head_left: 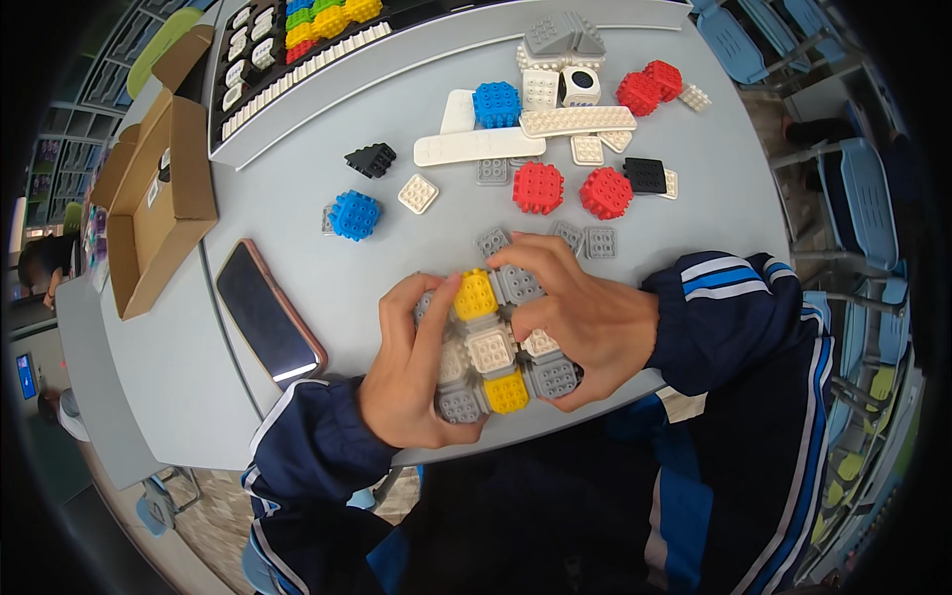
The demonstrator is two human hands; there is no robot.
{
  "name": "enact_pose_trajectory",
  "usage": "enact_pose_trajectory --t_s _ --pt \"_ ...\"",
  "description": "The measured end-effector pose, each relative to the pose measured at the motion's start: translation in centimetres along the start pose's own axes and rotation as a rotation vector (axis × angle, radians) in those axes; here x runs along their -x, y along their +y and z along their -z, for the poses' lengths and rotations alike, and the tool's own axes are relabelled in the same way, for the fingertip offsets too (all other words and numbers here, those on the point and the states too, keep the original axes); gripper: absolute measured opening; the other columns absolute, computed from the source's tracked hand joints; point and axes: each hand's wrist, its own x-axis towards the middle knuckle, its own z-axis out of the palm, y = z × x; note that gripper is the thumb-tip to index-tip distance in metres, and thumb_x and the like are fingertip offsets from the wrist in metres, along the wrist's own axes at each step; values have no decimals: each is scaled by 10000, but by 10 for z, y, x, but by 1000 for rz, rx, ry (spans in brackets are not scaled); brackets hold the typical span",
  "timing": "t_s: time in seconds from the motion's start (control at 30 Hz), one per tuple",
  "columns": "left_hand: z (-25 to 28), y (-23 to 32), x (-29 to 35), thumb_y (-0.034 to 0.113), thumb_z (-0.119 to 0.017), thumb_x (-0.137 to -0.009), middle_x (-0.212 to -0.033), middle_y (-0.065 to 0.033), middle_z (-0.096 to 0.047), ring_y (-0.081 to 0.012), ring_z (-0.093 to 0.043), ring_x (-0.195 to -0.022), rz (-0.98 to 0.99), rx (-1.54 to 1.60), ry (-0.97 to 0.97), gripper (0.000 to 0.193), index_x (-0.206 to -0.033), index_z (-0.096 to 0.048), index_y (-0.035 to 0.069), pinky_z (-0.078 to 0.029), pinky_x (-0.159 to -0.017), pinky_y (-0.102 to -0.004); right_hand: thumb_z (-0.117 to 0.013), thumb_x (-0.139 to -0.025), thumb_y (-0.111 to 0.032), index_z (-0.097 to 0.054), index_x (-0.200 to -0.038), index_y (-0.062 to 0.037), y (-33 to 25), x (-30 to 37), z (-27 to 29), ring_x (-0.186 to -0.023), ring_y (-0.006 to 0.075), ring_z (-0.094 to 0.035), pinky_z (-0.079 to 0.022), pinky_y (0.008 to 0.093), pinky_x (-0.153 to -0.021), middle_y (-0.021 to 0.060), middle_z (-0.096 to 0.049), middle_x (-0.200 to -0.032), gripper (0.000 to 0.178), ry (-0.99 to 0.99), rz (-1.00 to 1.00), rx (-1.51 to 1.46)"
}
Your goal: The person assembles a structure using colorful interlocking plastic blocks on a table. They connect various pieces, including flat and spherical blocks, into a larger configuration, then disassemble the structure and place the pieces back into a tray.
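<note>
Sits at a pale grey table (297,198), crossed by a seam on its left side. Has shelves (84,99) at upper left, light blue chairs (868,198) to the right, and another person (45,263) at the far left edge.

Shares the table with an open brown cardboard box (193,164) at left, a dark-screened phone (268,309) lying nearer, and along the far side a white-edged tray (416,58) of coloured pieces. Has loose parts strewn over the middle: blue blocks (355,215), red blocks (538,188), a smooth white bar (476,148), a black wedge (371,160), a white square plate (418,193), grey square plates (600,243), and a white block with a black round face (580,87).

Holds a block assembly (491,350) near the close edge of the table, between left hand (397,382) and right hand (595,317). Looks roughly like a square grid of three rows: grey studded blocks toward the corners, yellow at the middle of the top and bottom rows, cream-white across the centre, with grey joints between. Cannot tell whether resting on the table or lifted.

Grips the left side with the left fingers (397,307), curled around the edge. Pinches the right side with the right fingers (521,248), thumb pressed over the upper face.
</note>
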Motion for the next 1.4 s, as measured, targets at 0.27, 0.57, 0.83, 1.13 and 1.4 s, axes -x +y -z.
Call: enact_pose_trajectory --t_s 0.27,0.57,0.83,1.13,1.4 --pt "2 -1 -1 183 -882 -495 -1359 -269 -330 -432 -398 -1235 -8 -5 -8 1162 -1482 -318 -64 -373 -1052 -458 -925 -533 -189 -421 -1186 -80 0 1 1 -1298 547 -302 -341 594 -1063 313 -294 -1370 832 -17 -11 -12" --pt "4 -7 5 126 -856 -498 -1489 -258 -198 -451 -301 -1402 -39 0 82 1154 -1518 -331 1 -274 -1159 -493 -878 -547 -660 -533 -1250 -88 -3 1 8 -1156 454 -431 -193 728 -1099 254 -389 -1258 970 -1 11 162" --pt "14 -28 8 -33 -545 -608 -1497 -229 -341 -355 -301 -1457 0 245 329 831 -1433 -449 -32 -191 -1202 -453 -882 -588 -620 -641 -1067 -29 4 5 5 -905 331 -527 -436 556 -1014 152 -507 -1013 798 187 77 307" --pt "22 -24 5 423 -857 -669 -1583 -303 -155 -437 -190 -1486 -25 69 24 1236 -1564 -133 -26 -176 -1199 -494 -891 -601 -537 -535 -1308 -57 -4 1 11 -1160 428 -472 -419 524 -993 258 -436 -1330 926 289 64 258" --pt "9 -13 1 356 -982 -492 -1550 -372 -127 -497 -227 -1454 -78 -165 74 1493 -1564 -10 -11 -265 -1166 -523 -912 -548 -568 -389 -1426 -70 -3 -7 6 -1385 507 -321 -195 677 -1138 317 -285 -1484 1137 43 -72 372"
